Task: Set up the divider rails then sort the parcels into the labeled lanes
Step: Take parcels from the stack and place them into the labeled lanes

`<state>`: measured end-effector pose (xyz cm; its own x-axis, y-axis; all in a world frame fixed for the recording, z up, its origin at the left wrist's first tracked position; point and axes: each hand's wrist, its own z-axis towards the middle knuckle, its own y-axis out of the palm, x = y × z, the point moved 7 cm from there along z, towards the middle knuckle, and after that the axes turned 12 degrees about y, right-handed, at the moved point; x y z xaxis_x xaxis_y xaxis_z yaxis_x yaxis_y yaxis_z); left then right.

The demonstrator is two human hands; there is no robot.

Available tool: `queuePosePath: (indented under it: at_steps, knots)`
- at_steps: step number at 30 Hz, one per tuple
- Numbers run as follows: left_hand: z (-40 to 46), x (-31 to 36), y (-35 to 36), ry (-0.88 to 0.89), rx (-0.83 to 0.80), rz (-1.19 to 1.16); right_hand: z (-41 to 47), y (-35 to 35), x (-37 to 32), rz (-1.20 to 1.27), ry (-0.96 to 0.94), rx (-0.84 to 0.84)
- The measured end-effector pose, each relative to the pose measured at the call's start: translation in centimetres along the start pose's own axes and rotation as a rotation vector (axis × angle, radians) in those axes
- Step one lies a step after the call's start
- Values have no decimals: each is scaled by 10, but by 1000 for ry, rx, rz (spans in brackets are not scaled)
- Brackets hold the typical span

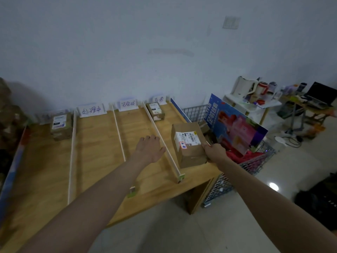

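Head view, looking fwd and down. A wooden desk (94,161) stood against a pale wall, split into lanes by three thin white rails: left rail (72,156), middle rail (118,133), right rail (162,141). White handwritten label cards stood at the far end of the lanes: one card (91,110) behind the 2nd lane, another card (128,104) behind the 3rd, a third card (159,100) behind the 4th.

The right hand (215,152) gripped the near right corner of a brown cardboard box (187,145) w/ a white shipping label on top and a small red-marked sticker. The box sat in the rightmost lane, near the desk's front edge, just right of the right rail; whether it rested fully on the desk couldn't be told. The left hand (150,147) was spread flat, fingers relaxed, holding nothing, over the 3rd lane w/ its thumb beside the right rail.

Two more parcels were down: a small box (155,110) at the far end of the rightmost lane, and a larger box (61,126) at the far end of the leftmost lane.

Right of the desk stood a wire basket (255,161) w/ a blue poster board (235,125) leaning in it. Farther right, a small white table (255,105) carried a kettle and cups.
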<state>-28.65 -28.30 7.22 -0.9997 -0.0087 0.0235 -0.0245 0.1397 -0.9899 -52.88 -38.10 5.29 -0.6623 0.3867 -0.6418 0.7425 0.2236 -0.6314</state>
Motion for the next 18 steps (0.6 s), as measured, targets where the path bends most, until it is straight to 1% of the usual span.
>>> queuePosePath:
  at_steps: [7, 12, 18]
  knots:
    - [69, -3, -4, -22, -2, 32, 76, 1, -26, -21, -20, -6]
    - [133, -24, 2, -66, -10, -14, 136, 14, -56, -68, -2, -28]
    - [195, -48, 9, -107, -41, -61, 201, 28, -90, -38, -12, -50]
